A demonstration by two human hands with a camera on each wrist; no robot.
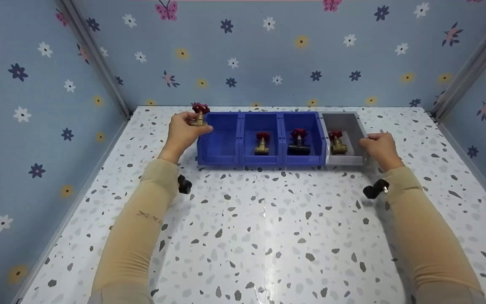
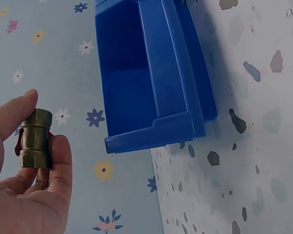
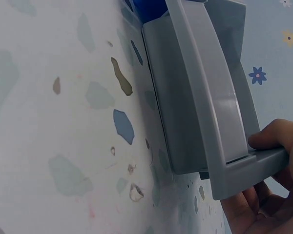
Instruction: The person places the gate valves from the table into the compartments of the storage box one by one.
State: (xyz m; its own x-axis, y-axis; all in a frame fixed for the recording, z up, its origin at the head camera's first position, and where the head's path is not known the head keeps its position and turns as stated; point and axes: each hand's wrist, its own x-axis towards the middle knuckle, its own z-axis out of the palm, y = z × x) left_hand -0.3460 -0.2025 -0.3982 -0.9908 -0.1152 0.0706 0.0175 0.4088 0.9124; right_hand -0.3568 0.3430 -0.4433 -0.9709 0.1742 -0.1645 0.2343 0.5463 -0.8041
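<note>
My left hand [image 1: 184, 133] pinches a brass valve with a red handwheel [image 1: 200, 114] between thumb and fingers, above the left edge of the leftmost blue bin [image 1: 220, 160]. In the left wrist view the brass valve body [image 2: 36, 139] faces the camera, its red wheel mostly hidden. My right hand [image 1: 381, 147] grips the right side wall of the grey bin [image 1: 346, 160], thumb on the inner side and fingers outside. Inside the grey bin lies a brass valve with a red wheel [image 1: 338, 142]. Nothing lies in the leftmost blue bin.
Two more blue bins stand between these in the same row. One holds a brass valve [image 1: 262, 143], the other a black-bodied valve [image 1: 299, 142], both red-wheeled. The speckled table [image 1: 243, 232] is bounded by flower-patterned walls [image 1: 251, 55] at the back and sides.
</note>
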